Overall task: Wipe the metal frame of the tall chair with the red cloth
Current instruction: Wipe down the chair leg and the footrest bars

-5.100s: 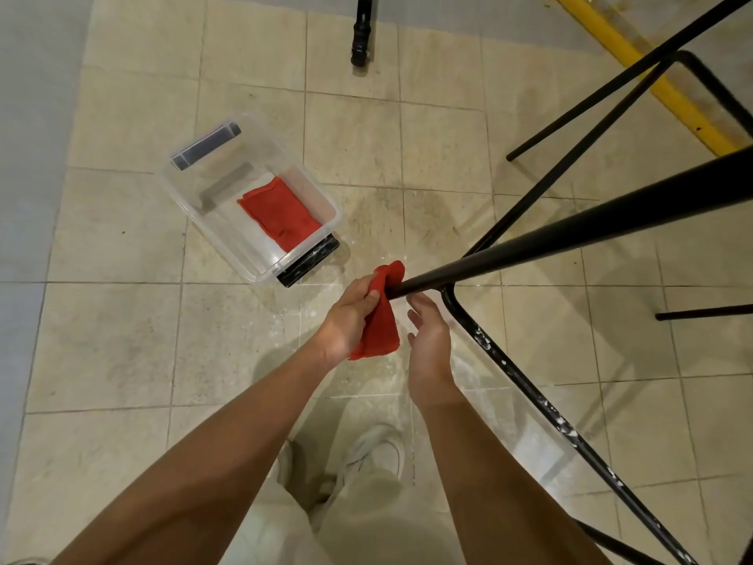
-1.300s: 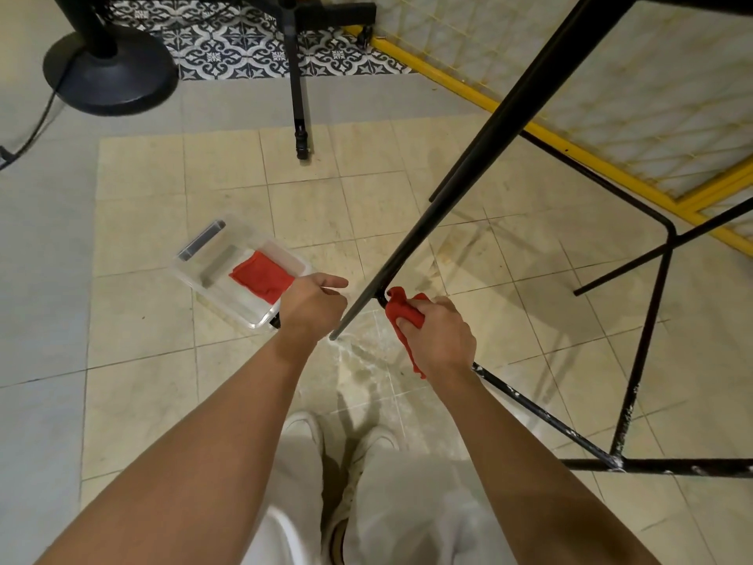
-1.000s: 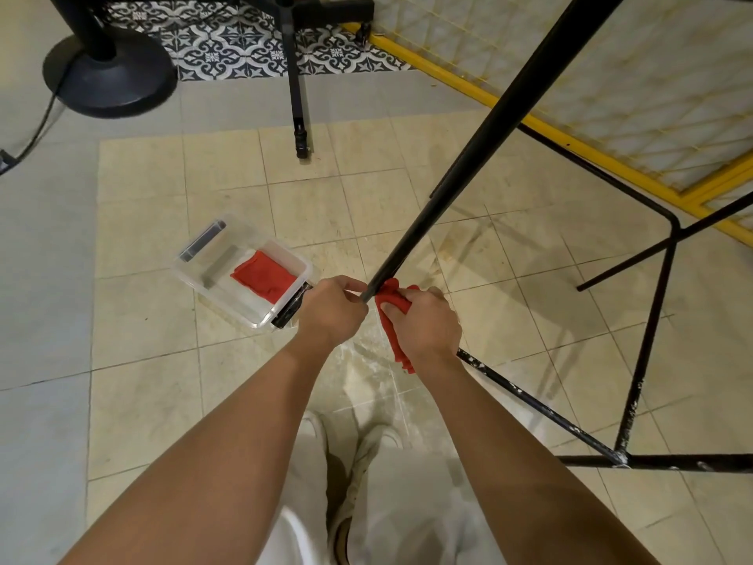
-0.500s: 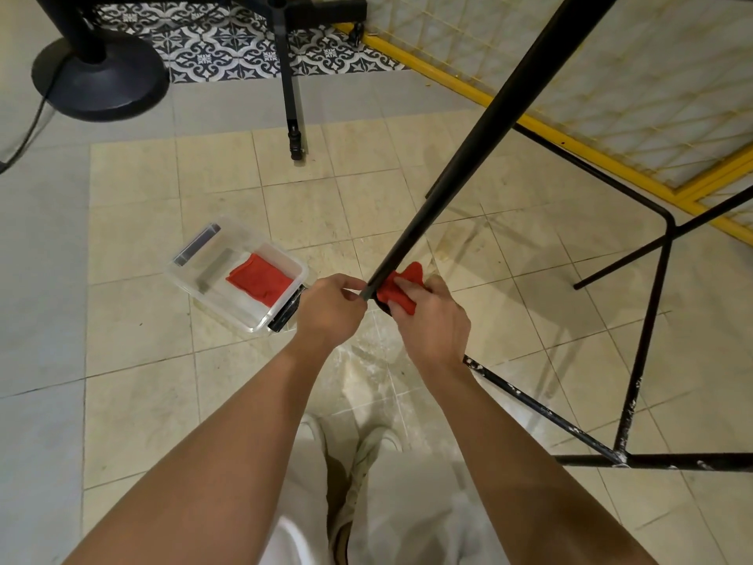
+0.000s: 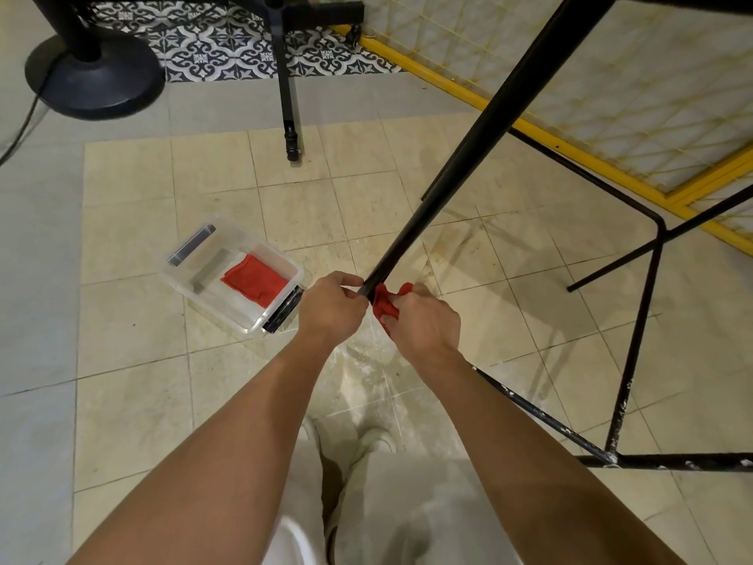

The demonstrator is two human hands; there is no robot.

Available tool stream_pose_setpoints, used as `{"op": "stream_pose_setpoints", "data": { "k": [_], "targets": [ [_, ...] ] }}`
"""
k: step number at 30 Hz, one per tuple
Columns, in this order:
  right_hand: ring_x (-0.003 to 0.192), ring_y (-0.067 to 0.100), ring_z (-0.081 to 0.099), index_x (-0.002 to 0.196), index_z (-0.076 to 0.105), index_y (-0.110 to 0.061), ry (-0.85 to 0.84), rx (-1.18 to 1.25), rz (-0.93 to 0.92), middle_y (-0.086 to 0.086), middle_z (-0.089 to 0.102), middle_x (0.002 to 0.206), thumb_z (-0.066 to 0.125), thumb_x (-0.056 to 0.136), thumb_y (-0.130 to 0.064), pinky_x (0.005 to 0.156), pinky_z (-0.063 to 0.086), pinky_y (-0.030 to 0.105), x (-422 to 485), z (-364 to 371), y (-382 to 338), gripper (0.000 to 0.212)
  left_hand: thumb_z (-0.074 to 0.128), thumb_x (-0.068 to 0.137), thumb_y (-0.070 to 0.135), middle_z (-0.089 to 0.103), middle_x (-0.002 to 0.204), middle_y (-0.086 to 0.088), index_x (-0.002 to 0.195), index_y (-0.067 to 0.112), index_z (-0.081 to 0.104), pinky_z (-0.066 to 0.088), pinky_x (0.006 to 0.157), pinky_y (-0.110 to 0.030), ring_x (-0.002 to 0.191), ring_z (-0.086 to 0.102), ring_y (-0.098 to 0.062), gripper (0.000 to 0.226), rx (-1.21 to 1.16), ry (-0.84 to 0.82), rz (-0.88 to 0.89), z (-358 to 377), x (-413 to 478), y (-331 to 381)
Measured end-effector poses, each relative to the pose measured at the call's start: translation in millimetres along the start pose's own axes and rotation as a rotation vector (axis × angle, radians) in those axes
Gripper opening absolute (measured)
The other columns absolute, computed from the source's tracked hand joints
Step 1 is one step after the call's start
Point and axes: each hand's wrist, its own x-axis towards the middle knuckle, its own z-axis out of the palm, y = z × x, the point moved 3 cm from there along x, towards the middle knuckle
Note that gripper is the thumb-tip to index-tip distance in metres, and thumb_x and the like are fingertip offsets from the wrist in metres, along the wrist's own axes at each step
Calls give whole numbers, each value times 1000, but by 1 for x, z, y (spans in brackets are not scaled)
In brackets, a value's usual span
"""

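- The left hand (image 5: 332,307) gripped the low end of a slanted black leg of the metal frame (image 5: 468,157), with its fingers (image 5: 351,290) curled around the tube.
- The right hand (image 5: 426,324) was just beside it, at 3 o'clock from it, with its fingers closed on the red cloth (image 5: 385,303).
- The cloth was bunched and pressed against the low end of the same leg, between the two hands.
- From this point the leg rose toward 1 o'clock, up to the top edge of the view.
- A lower bar (image 5: 542,418) of the frame, with white specks on it, ran from under the right wrist toward 4 o'clock.
- A clear plastic box (image 5: 187,285) stood on the tiled floor (image 5: 130,360) at 9 o'clock from the hands, near the left hand.
- A second red cloth (image 5: 254,281) lay inside this box.
- A round black base (image 5: 93,75) stood on the floor at 10 o'clock, well apart from the hands.
- A yellow mesh panel (image 5: 611,95) was at 2 o'clock, behind the frame.
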Motion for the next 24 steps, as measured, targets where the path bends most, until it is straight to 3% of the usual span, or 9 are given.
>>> {"op": "stream_pose_setpoints", "data": {
  "k": [5, 10, 13, 16, 24],
  "targets": [
    [94, 26, 62, 122, 60, -27, 26, 225, 53, 2, 53, 119, 53, 93, -38, 71, 47, 31, -3, 4, -14, 32, 60, 87, 18, 69, 93, 1, 115, 18, 57, 44, 72, -23, 85, 61, -14, 28, -22, 40, -5, 4, -3, 4],
    [94, 25, 61, 127, 55, -31, 52, 239, 100, 3, 52, 117, 52, 94, -37, 75, 50, 33, -15, 10, 1, 34, 66, 83, 28, 58, 81, -2, 96, 14, 45, 37, 55, -22, 69, 52, -15, 28, 26, 24, -62, 12, -7, 4],
    [95, 24, 61, 127, 54, -33, 29, 212, 132, 2, 51, 119, 48, 94, -42, 74, 48, 32, -19, 13, 16, 35, 69, 79, 29, 58, 76, 2, 84, 18, 48, 49, 68, -33, 73, 55, -18, 24, 50, -8, -27, 17, -9, 4],
    [97, 23, 59, 127, 53, -33, -2, 159, 123, 2, 50, 119, 45, 95, -43, 74, 48, 32, -24, 12, 30, 35, 72, 77, 29, 55, 69, 8, 92, 19, 57, 50, 76, -31, 74, 56, -15, 23, 54, -34, -5, 20, -11, 6],
    [98, 21, 59, 129, 50, -33, 9, 109, 173, 3, 47, 122, 40, 96, -45, 76, 48, 31, -53, 16, 71, 36, 68, 82, 20, 57, 70, 11, 108, 17, 61, 47, 68, -22, 73, 56, -11, 27, 61, -80, 37, 26, -20, 12]
  ]
}}
